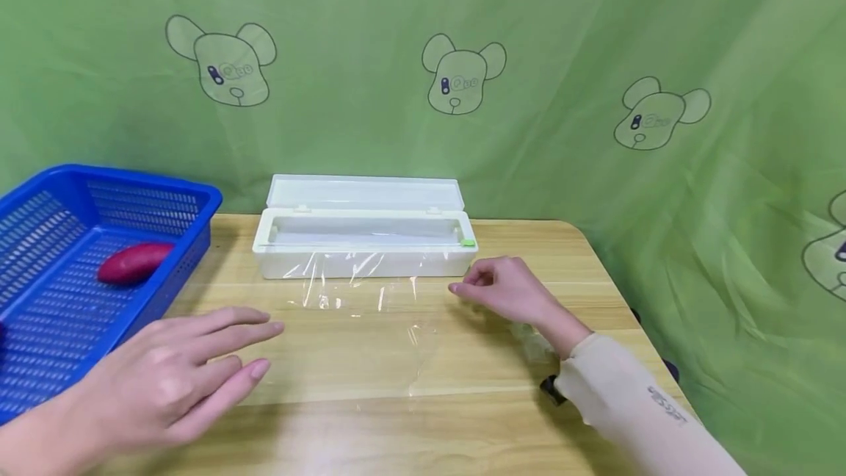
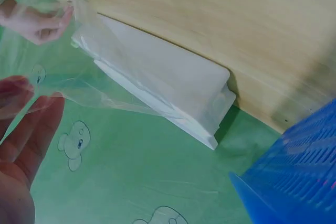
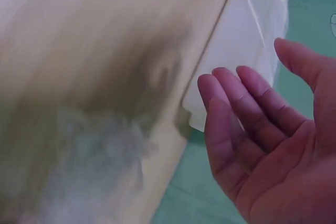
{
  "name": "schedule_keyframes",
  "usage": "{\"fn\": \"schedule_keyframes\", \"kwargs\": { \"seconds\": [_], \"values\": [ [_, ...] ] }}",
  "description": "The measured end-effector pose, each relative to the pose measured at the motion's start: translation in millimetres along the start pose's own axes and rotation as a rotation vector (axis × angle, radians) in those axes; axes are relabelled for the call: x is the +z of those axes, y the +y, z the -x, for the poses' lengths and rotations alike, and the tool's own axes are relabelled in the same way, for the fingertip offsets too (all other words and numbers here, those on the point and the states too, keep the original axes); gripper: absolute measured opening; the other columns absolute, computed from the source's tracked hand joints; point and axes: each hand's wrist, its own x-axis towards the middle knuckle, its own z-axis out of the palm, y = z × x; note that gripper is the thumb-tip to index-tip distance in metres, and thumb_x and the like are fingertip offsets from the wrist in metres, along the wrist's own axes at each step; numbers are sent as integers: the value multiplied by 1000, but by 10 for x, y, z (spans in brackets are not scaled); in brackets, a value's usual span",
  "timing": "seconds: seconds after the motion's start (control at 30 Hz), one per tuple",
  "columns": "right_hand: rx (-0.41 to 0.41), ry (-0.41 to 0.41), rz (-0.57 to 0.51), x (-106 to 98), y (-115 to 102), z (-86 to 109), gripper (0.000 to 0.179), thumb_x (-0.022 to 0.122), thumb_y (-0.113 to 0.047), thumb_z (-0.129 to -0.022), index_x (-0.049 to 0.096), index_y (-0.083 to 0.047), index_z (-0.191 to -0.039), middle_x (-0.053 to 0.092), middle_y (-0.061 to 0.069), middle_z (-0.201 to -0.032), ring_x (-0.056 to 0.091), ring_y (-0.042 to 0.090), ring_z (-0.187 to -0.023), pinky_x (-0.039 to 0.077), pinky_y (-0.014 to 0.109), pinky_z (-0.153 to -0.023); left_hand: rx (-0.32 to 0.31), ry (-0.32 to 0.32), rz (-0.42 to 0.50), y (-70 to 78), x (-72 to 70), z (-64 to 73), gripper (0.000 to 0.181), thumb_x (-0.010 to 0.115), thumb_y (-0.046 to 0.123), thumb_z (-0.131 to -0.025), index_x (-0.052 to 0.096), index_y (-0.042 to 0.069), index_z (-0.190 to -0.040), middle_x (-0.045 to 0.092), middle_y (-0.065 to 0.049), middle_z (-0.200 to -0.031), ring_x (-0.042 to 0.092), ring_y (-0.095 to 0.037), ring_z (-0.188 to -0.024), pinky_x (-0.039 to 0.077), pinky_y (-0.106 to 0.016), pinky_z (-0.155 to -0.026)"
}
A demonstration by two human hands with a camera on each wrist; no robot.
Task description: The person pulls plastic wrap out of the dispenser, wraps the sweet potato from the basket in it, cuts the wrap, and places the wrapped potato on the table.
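Note:
A white cling film dispenser box (image 1: 366,265) stands at the table's back edge with its lid (image 1: 366,193) raised. Clear film (image 1: 380,296) comes out over its front and spreads toward me. My left hand (image 1: 165,377) hovers front left, fingers extended and thumb apart from them. In the left wrist view the film (image 2: 113,51) stretches from the box toward that hand; whether it touches the fingers is unclear. My right hand (image 1: 505,292) is beside the box's right front corner. In the right wrist view its fingers (image 3: 257,103) bend loosely, thumb apart, with nothing between them.
A blue mesh basket (image 1: 214,204) at left contains a red sweet potato (image 1: 135,263). Crumpled clear film (image 1: 534,347) lies on the table under my right forearm. A green slider (image 1: 468,242) sits at the box's right end. Green cloth (image 1: 357,131) hangs behind the table.

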Motion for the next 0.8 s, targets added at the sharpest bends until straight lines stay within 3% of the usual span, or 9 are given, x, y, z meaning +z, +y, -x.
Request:
{"fn": "schedule_keyframes", "kwargs": {
  "seconds": [0.17, 0.23, 0.33, 0.4, 0.5, 0.57, 0.7, 0.73, 0.8],
  "values": [
    [134, -86, -128, 153, -21, -57, 47, 71, -54, -101, 74, -7, -102, 77, 8, -92, 72, 20, -82, 59, 32, -72, 71, 60, -3, 57, 7, -25, 44, 47, 20, -114, 68, 11, -76, 81, -17, -100, 78, -27, -81, 64, -34, -61],
    [174, -91, -160, 219, -23, -73, 47, 74, -54, -99, 73, -7, -103, 76, 7, -91, 70, 19, -82, 60, 32, -72, 66, 68, -5, 78, 10, -32, 42, 47, 21, -114, 74, 5, -86, 81, -19, -103, 78, -27, -81, 64, -32, -60],
    [181, -69, -159, 304, -12, -96, 39, 80, -46, -95, 72, -8, -102, 74, 6, -85, 67, 18, -78, 55, 29, -70, -53, 72, -1, 96, 12, -35, 44, 46, 25, -115, 79, -1, -105, 80, -19, -112, 80, -23, -90, 65, -26, -71],
    [156, -59, -151, 349, -8, -116, 31, 81, -37, -96, 72, -8, -100, 72, 5, -82, 65, 17, -76, 52, 28, -70, -159, 113, 66, 88, 26, -36, 42, 48, 26, -115, 78, -4, -110, 79, -19, -114, 79, -17, -100, 64, -19, -80],
    [125, -70, -175, 390, 6, -135, 19, 79, -24, -97, 73, -7, -99, 71, 5, -84, 67, 17, -77, 54, 28, -71, -382, 176, 132, 65, 36, -57, 30, 60, 23, -111, 78, -1, -111, 80, -13, -108, 74, -2, -106, 61, -13, -82],
    [123, -77, -205, 400, 17, -145, 13, 77, -18, -98, 73, -6, -99, 72, 6, -86, 69, 18, -78, 57, 28, -73, -628, 168, 150, 37, 43, -96, 18, 67, 19, -106, 78, 6, -110, 79, -7, -104, 71, 4, -99, 59, -10, -74],
    [139, -83, -243, 404, 29, -151, 11, 77, -16, -98, 72, -5, -99, 72, 7, -89, 70, 19, -80, 59, 29, -74, -1198, -55, 182, -109, 116, -116, 21, 74, 25, -102, 74, 13, -119, 78, -9, -115, 75, -13, -99, 59, -16, -70],
    [142, -86, -246, 396, 33, -146, 12, 77, -16, -98, 72, -5, -99, 72, 7, -89, 70, 19, -80, 59, 28, -74, -1298, -116, 211, -158, 161, -106, 28, 73, 31, -103, 72, 12, -124, 76, -13, -121, 76, -22, -103, 59, -21, -73],
    [142, -90, -247, 385, 36, -138, 13, 77, -17, -98, 71, -5, -98, 72, 7, -88, 69, 18, -80, 58, 28, -74, -1416, -216, 274, -252, 258, -48, 42, 71, 35, -104, 65, 5, -134, 70, -22, -135, 73, -38, -115, 62, -33, -83]
  ]
}}
